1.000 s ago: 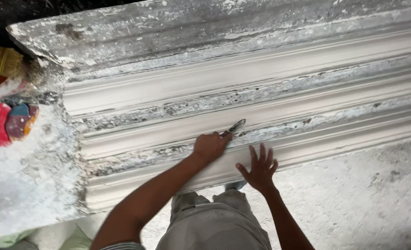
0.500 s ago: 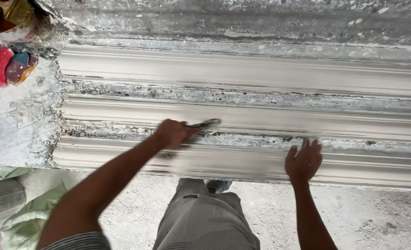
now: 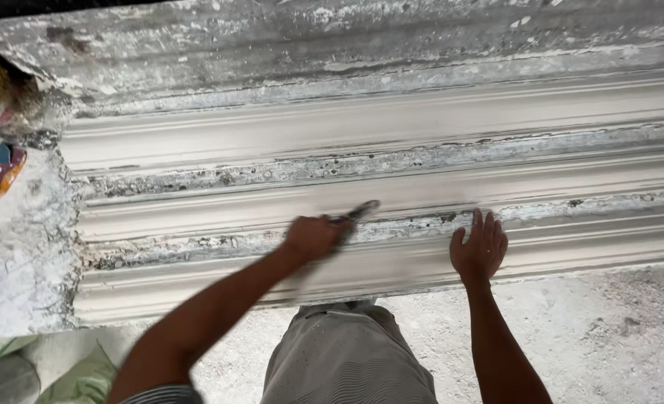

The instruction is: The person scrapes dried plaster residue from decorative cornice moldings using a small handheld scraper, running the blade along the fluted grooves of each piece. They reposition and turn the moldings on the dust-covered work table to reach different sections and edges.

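The left hand is clamped on a small dark metal scraping tool, its tip on the long white moulded plaster cornice lying across the counter. The right hand rests flat, fingers spread, on the cornice's near edge. A slip could gouge the smooth profile.

the long plaster moulding looks matt and smooth along its ridges, with rough, crusty grey bands between; the floor is gritty concrete.
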Motion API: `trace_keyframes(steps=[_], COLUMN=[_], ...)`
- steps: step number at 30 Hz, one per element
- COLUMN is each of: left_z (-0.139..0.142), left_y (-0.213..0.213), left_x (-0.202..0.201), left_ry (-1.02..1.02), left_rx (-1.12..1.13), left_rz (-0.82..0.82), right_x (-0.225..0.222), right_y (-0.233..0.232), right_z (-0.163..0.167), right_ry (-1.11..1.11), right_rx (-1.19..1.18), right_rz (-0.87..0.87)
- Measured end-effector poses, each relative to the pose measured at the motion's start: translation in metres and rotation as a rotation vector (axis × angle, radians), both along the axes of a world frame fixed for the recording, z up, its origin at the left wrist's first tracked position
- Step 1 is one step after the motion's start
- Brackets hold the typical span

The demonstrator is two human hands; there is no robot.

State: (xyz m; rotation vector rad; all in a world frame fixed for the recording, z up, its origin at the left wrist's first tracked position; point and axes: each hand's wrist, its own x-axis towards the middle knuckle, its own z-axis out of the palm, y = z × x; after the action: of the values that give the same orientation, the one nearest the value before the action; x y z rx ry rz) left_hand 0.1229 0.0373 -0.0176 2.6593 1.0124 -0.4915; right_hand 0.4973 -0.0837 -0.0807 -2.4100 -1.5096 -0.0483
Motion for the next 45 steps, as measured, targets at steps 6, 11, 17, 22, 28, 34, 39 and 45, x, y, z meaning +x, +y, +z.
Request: trace_keyframes(steps=[6,11,17,22,28,34,39,45], left_z=[0.016,0.041,0.007,0.001,0.033,0.023,-0.01,-0.013], left_y=[0.003,0.015,0.006,-0.002,0.006,0.001,-0.019,-0.002], left_x=[-0.025,-0.08,0.097,0.14,0.023,0.127,0.269,0.227], left_ry=[-0.05,-0.002,-0.187,-0.235,0.019,-0.158,-0.31,-0.043], left_rx=[-0.016,-0.019,-0.125,-0.085,-0.148,-0.101,-0.041,-0.013], left_rz=[-0.002,0.011,0.014,-0.001,0.001,0.02,0.041,0.034], right_x=[-0.002,-0.007,-0.008,-0.003,0.003,0.01,0.01,0.093], right_y=[-0.004,0.0,0.003,-0.001,-0.005,-0.006,-0.013,-0.039], right_z=[0.009,0.011,0.014,0.009,-0.003,-0.006,0.002,-0.001], right_ry=[-0.04,-0.028,-0.035,-0.037,0.004,-0.021,0.098,0.189], right_rx=[-0.004,0.019,0.015,0.047,0.044,0.251,0.415,0.487], right_rz=[0.021,-0.036,-0.061,-0.032,-0.052,0.018,0.067,0.262])
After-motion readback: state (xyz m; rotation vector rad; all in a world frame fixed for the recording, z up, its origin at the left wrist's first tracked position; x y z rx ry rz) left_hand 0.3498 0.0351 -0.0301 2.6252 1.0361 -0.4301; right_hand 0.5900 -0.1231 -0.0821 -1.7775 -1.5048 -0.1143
